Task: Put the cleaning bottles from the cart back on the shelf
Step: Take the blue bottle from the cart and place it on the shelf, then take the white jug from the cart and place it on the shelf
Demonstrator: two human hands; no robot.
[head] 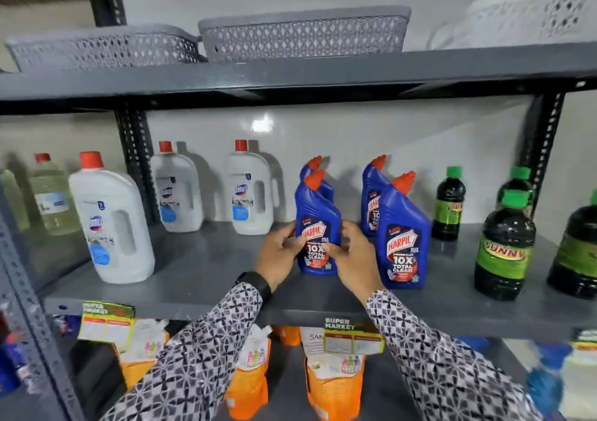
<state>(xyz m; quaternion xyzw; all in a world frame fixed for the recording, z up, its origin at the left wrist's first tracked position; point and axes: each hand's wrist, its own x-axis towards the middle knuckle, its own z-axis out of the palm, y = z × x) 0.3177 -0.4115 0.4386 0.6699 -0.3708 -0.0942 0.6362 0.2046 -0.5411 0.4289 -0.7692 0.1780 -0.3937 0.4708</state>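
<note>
Standing upright on the grey shelf [200, 278] near its left end is a large white bottle [113, 223] with a red cap, close to the front edge; behind it, at the back left corner beyond the upright post, a pale clear bottle [51, 194] is blurred. Two more white bottles [248, 191] with red caps stand along the back edge, well apart from each other. Around the middle of the shelf, the left hand [279, 254] and the right hand [352, 259] hold a blue bottle [318, 226] with an orange-red angled cap; its base rests on the shelf, about midway between the back and front edges. The left fingers [290, 242] press on its left side and the right fingers [332, 247] curl over the label on its right side, so both hands are clamped on it. A dark watch [255, 283] sits on the left wrist, and both patterned sleeves [436, 356] reach in over the front edge. Another blue bottle stands directly behind the held one, mostly hidden. Just to the right, a second pair of blue bottles [403, 236] stands one behind the other. Toward the right end, dark bottles [504, 246] with green caps stand in rows from back to front edge. Grey baskets [303, 32] sit on the shelf above, and orange pouches [332, 382] on the one below.
</note>
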